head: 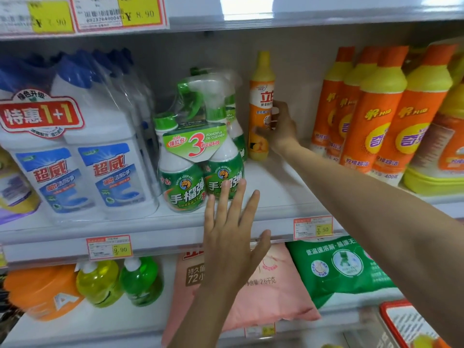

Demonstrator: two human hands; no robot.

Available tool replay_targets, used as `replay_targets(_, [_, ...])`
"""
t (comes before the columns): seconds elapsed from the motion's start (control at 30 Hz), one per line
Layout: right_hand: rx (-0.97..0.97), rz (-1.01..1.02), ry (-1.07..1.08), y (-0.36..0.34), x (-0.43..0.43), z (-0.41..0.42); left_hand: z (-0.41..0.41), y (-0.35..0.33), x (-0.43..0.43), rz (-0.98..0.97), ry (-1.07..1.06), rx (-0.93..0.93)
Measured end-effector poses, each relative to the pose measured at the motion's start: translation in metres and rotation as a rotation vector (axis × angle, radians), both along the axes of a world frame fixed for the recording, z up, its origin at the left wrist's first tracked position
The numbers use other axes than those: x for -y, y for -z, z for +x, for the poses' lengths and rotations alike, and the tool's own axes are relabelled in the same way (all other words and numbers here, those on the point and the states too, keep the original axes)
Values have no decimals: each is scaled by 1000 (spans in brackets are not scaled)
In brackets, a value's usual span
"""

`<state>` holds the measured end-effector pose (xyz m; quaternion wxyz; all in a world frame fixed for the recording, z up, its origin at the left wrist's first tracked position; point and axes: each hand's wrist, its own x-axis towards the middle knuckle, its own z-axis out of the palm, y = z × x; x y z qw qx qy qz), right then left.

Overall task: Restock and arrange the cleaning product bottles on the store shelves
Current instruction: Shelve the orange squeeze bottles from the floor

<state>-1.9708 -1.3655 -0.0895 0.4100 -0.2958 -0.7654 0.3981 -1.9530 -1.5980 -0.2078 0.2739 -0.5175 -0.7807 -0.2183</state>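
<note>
Slim orange bottle: upright, yellow neck and cap, at the back of the middle shelf; bare shelf in front of it.
Right hand: reaches in from the right of the bottle; my fingers are curled round its middle from the right side, thumb across the lower front. A firm hold.
Green spray twin pack: just left of the bottle and nearer the shelf edge; two bottles wrapped in clear film.
Left hand: below and left of the bottle; fingers straight and spread, holding nothing. Fingertips overlap the twin pack's lower front; actual contact cannot be told.
White cleaner twin pack: further left of the bottle, past the green pack; blue caps, red "1+1" badge.
Orange bottles: a close group right of the slim bottle, with a gap between; yellow shoulders.
Price tag 3.50: on the shelf edge, below and right of the bottle.
Pink bag and green bag: one shelf below the bottle, lying side by side.
</note>
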Motion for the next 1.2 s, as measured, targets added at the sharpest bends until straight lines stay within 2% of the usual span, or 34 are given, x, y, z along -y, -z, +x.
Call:
replay_targets(0.17, [76,0,36,-2,6,4,2,-7,4,-7,29,28])
replay_targets(0.23, [90,17,34,-2,18,18,4,-9,10,55,85,56])
replay_targets(0.37, [-122,228,-160,4,80,93,23,6,36,268,322,30])
replay_targets(0.43, [-108,285,-345,18,114,146,37,30,53,168,469,177])
replay_targets(0.47, [-24,274,-451,30,127,171,43,43,62,38,523,341])
replay_targets(0.53, [290,236,-593,67,141,214,52,73,77,-280,567,690])
replay_targets(0.63, [739,156,-633,142,132,256,59,111,88,-527,586,772])
replay_targets(0.73, [936,31,-593,198,117,286,67,128,91,-654,578,862])
replay_targets(0.83, [962,-43,-586,228,113,300,76,141,90,-683,553,884])
replay_targets(1.03, [886,-38,-527,261,117,298,82,169,89,-616,476,989])
replay_targets(1.2, [827,-113,-515,274,118,297,87,186,85,-554,449,1023])
